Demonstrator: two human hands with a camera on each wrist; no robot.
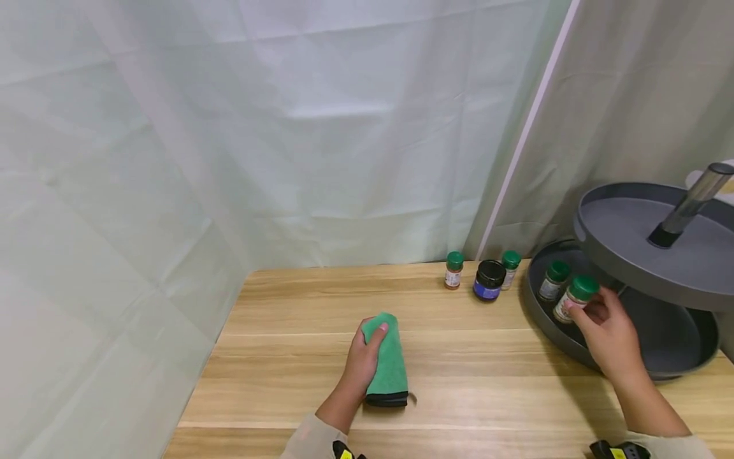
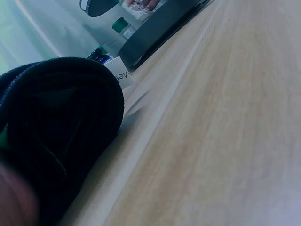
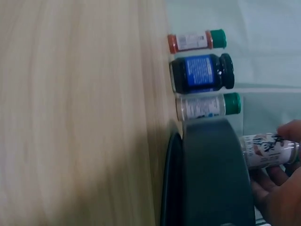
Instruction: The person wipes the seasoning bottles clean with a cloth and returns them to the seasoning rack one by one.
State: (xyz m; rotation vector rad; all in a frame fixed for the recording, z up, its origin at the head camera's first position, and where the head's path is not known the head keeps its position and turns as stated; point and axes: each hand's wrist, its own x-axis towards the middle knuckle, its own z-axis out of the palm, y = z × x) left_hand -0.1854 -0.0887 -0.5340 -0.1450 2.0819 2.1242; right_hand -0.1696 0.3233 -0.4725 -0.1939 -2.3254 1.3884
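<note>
My left hand (image 1: 362, 360) grips a folded green cloth (image 1: 390, 360) with a black edge, close over the wooden table. In the left wrist view the dark rolled end of the cloth (image 2: 70, 108) fills the left side, a white tag beside it. My right hand (image 1: 615, 335) holds a green-capped spice jar (image 1: 575, 296) over the lower tray (image 1: 550, 335) of a dark grey two-tier rack. Its label faces the right wrist camera, thumb and fingers round the glass. Beside it in the tray stands another green-capped spice jar (image 1: 554, 280).
The upper tray (image 1: 642, 255) with its metal post (image 1: 690, 205) overhangs the lower one at right. Left of the rack stand a red-brown spice jar (image 1: 453, 271), a black-lidded jar (image 1: 489, 280) and a green-capped jar (image 1: 510, 269). A pale curtain (image 1: 367, 127) hangs behind the table.
</note>
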